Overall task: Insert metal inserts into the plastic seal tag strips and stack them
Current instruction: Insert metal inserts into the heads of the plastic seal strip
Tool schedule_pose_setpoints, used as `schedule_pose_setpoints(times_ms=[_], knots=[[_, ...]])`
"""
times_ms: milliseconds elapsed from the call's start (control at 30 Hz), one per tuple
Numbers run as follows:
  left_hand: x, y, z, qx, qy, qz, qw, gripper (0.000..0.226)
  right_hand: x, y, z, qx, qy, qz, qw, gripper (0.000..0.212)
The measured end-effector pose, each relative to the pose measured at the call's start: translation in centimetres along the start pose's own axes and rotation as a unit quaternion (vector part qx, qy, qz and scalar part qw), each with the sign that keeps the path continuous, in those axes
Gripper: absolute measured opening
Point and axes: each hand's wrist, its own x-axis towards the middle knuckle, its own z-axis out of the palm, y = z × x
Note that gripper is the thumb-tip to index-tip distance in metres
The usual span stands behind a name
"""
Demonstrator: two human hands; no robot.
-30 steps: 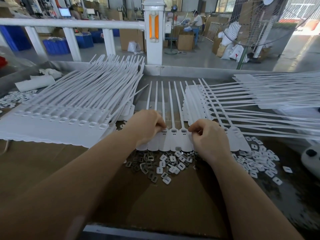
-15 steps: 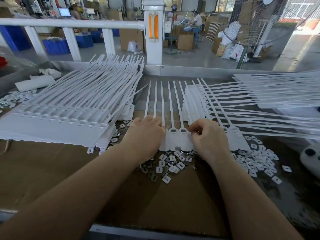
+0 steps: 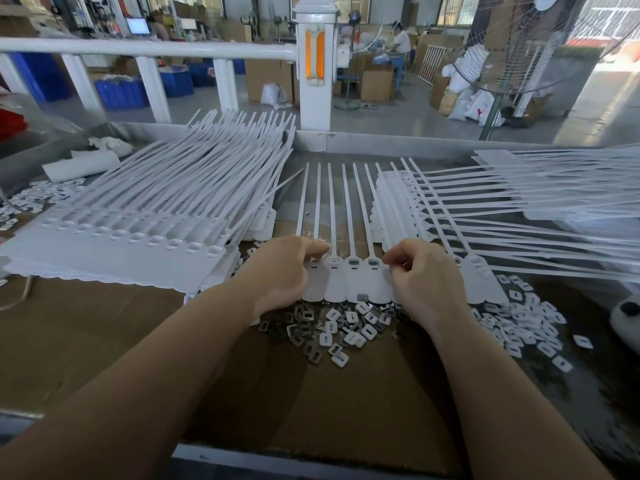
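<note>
Seal tag strip point(image 3: 346, 271) flat on the cardboard-covered desk point(image 3: 104, 327), straps pointing away, heads in a row toward the near edge. Left hand point(image 3: 280, 271) curled over the left end of the row, thumb and fingertips down on a head there; whether pinching an insert or only pressing, cannot tell. Right hand point(image 3: 424, 278) curled over the right end, fingertips drawn together at a head as if pinching something small, the item itself hidden. Between the two hands, three heads exposed, each slot showing a grey fill, probably inserts already seated.

Loose pile of metal inserts and white caps point(image 3: 332, 327) just below the strip, touching its lower edge; more white caps point(image 3: 526, 317) scattered to the right. Finished stack point(image 3: 114, 244) to the left, a large layered bundle. Further strips point(image 3: 519, 202) fanned out on the right, overlapping the working strip's far end.

Judged step: mid-insertion, filling the slots of this strip head by head, stacking not yet due. Next move likely calls for pressing the piece squarely into its slot, then picking a fresh insert from the pile. Main risk: an insert tilted in its slot, or the strip sliding on the cardboard under uneven pressure.
</note>
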Motion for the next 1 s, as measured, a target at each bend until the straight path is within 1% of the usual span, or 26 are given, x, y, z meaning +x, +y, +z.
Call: schedule_pose_setpoints(times_ms=[67, 100, 200, 300, 567, 667, 767, 833, 900, 1000], knots=[[0.0, 0.0, 0.3, 0.007, 0.01, 0.013, 1.0, 0.052, 0.0, -0.1, -0.1, 0.001, -0.001, 0.002, 1.0, 0.017], [0.1, 0.0, 0.5, 0.027, 0.01, 0.023, 0.999, 0.051, 0.0, -0.1, -0.1, 0.001, -0.001, 0.003, 1.0, 0.017], [0.4, -0.2, 1.1, 0.105, 0.016, 0.042, 0.993, 0.058, 0.0, -0.2, -0.2, 0.001, 0.0, 0.002, 1.0, 0.018], [0.4, -0.1, 1.5, 0.116, 0.04, 0.04, 0.992, 0.056, -0.1, -0.2, -0.2, -0.003, -0.001, 0.003, 1.0, 0.018], [0.8, -0.2, 2.1, 0.07, 0.041, 0.018, 0.997, 0.044, -0.2, -0.3, -0.3, 0.002, -0.004, 0.008, 1.0, 0.018], [0.9, -0.2, 1.7, 0.019, 0.038, 0.008, 0.999, 0.04, -0.1, -0.3, -0.3, -0.005, -0.003, 0.011, 1.0, 0.02], [0.6, -0.1, 1.7, 0.003, 0.079, 0.003, 0.997, 0.036, -0.1, -0.3, -0.3, 0.0, -0.004, 0.015, 1.0, 0.021], [0.3, 0.2, 2.0, -0.007, 0.106, 0.012, 0.994, 0.027, -0.1, -0.2, -0.3, 0.001, -0.002, 0.018, 1.0, 0.021], [0.1, 0.5, 2.2, -0.022, 0.104, 0.034, 0.994, 0.019, -0.1, -0.3, -0.2, -0.002, 0.0, 0.019, 1.0, 0.021], [-0.3, 0.7, 2.4, -0.018, 0.088, 0.069, 0.994, 0.013, 0.0, -0.4, -0.1, 0.001, 0.005, 0.015, 1.0, 0.02]])
